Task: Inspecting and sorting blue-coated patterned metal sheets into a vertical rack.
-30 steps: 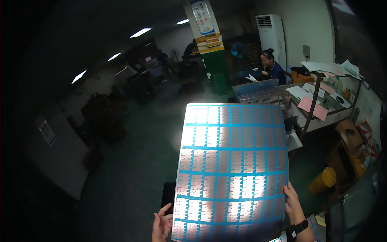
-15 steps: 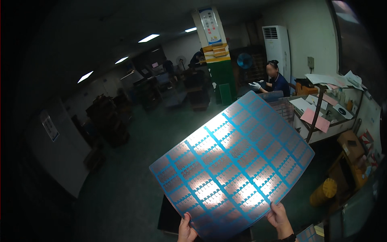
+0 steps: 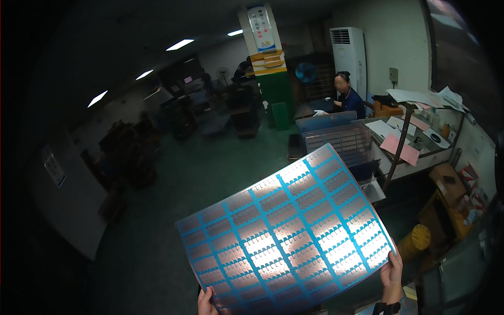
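A large copper-coloured circuit board panel (image 3: 294, 231) with a blue grid pattern is held up in front of me, tilted, with bright glare on its surface. My left hand (image 3: 207, 301) grips its lower left edge, thumb on the face. At the lower right corner my right hand (image 3: 391, 270) pinches the edge, its thumb in front. The fingers behind the panel are hidden. A dark band circles my right wrist.
A co-worker (image 3: 349, 100) in white gloves sits beyond the panel, beside racked panels (image 3: 338, 142). To the right stand a paper-covered desk (image 3: 415, 131), a yellow cylinder (image 3: 420, 237) and a cardboard box (image 3: 449, 184). A green-based pillar (image 3: 273, 94) rises behind.
The panel has come lower and turned to a flatter slant, its glare shifting. My left hand has moved left, my right hand right and up. The co-worker's hands have lowered to a dark panel.
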`<state>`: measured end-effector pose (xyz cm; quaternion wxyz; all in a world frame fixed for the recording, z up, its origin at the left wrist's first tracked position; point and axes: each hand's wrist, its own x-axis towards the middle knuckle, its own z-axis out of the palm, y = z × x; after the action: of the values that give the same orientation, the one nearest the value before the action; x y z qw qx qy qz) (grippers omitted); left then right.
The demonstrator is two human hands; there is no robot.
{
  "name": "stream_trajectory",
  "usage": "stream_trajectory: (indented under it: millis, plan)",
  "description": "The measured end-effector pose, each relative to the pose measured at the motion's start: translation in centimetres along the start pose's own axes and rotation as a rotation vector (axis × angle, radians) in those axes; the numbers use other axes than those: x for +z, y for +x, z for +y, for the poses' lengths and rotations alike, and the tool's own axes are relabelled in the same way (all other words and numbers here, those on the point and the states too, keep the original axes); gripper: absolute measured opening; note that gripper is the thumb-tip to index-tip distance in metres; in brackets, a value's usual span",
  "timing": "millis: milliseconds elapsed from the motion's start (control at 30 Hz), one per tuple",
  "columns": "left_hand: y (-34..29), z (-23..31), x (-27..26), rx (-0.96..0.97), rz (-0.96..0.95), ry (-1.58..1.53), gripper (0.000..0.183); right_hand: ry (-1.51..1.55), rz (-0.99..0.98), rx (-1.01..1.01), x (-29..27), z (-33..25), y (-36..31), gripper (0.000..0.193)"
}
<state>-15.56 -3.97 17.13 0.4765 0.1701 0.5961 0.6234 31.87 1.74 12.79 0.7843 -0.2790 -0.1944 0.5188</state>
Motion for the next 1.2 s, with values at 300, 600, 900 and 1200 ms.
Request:
stream_trajectory:
  millis: [300, 600, 900, 1200]
  plan:
    - [-1.7, 0.6, 0.9, -0.026, 0.063, 0.033, 0.017, -0.011, -0.046, 0.047, 0.0, 0.0, -0.1, 0.046]
    - [-1.5, 0.8, 1.5, -0.089, 0.210, -0.179, 0.021, -0.131, -0.042, 0.183, -1.7, 0.1, 0.1, 0.042]
    - [-1.4, 2.1, -1.8, -0.017, 0.079, 0.050, 0.029, -0.777, -0.211, 0.369, -0.5, -2.0, 3.2, 0.031]
    - [-0.6, 3.4, -0.2, 0.332, -0.053, 0.036, 0.028, -0.595, -0.237, -0.010, 0.3, -3.5, 4.0, 0.023]
